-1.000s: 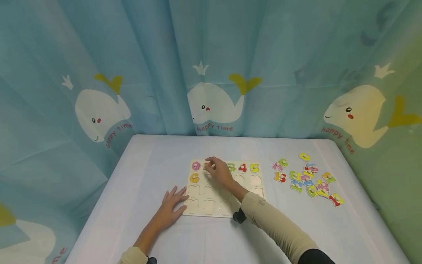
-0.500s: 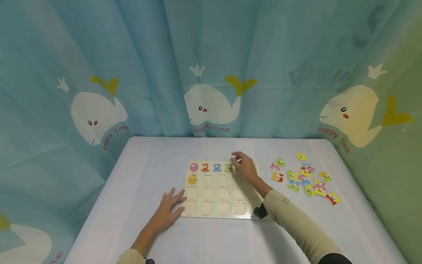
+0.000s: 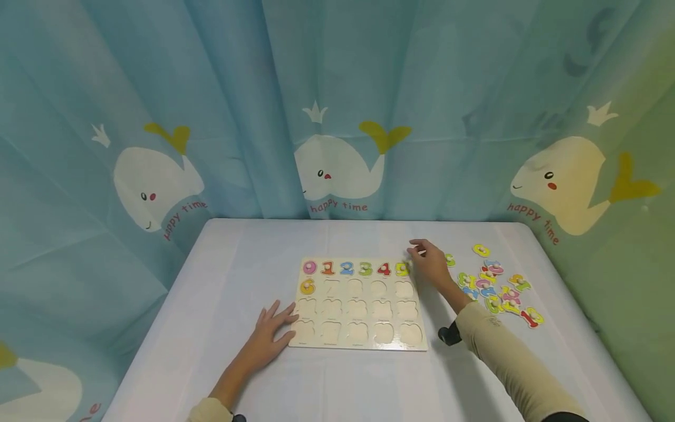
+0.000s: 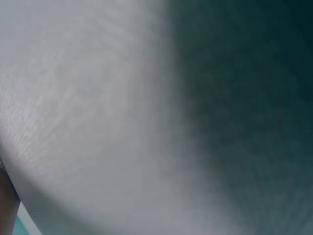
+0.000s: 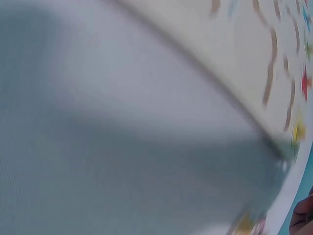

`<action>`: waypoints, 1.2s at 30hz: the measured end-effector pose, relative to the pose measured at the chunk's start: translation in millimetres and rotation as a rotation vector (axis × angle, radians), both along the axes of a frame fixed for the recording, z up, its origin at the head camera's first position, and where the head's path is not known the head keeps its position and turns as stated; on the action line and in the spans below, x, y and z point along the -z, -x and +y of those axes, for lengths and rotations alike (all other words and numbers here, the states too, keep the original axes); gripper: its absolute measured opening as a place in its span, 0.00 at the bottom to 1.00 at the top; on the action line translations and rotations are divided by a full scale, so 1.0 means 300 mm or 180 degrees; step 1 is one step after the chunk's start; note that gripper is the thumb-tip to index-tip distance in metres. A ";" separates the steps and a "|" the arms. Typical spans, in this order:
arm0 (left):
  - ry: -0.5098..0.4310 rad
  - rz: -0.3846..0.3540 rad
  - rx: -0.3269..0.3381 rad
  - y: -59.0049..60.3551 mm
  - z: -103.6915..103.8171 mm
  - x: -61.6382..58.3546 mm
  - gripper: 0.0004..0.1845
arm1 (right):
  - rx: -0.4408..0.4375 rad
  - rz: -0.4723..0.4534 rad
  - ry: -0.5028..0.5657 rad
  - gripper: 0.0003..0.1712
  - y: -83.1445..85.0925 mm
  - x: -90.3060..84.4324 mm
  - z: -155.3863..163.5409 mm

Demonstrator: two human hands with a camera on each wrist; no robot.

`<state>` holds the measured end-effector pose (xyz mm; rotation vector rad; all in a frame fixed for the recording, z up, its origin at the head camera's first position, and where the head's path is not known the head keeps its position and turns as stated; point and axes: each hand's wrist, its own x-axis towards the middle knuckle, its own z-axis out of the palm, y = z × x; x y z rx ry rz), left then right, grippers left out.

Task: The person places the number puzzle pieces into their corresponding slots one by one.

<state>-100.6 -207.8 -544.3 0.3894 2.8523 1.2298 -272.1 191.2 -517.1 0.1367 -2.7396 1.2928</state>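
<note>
I see the left hand (image 3: pixel 267 335) spread at the board's (image 3: pixel 357 309) left edge, the right hand (image 3: pixel 433 266) loosely bent, seemingly empty, by its far right corner; overlapping number pieces (image 3: pixel 484 284) to the right could drag neighbours.

Smooth, wood-like board (image 3: pixel 343 298), faintly glossy; smooth, painted-looking number pieces (image 3: pixel 529 319); matt, cloth-like table cover (image 3: pixel 364 387); creased fabric curtain (image 3: pixel 453 58).

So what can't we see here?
Head view: tiny print on the puzzle board, too small to read.
Head view: part of one green piece, hidden by the right hand.
Left wrist view: left hand, mostly cut off by left edge.
Right wrist view: yellow piece, blurred.
</note>
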 end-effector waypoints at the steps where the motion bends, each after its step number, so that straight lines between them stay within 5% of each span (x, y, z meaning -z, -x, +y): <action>1: -0.0002 0.0013 0.0000 0.000 -0.001 0.000 0.16 | 0.0014 0.0023 -0.0024 0.18 0.000 -0.003 0.019; 17: -0.0023 0.0028 0.0036 0.001 -0.001 -0.003 0.16 | -0.0041 -0.0595 -0.0297 0.23 -0.016 0.028 0.217; 36: 0.0012 -0.0051 0.0007 0.001 -0.001 -0.007 0.15 | 0.0041 -0.0244 -0.0387 0.20 -0.041 0.064 0.227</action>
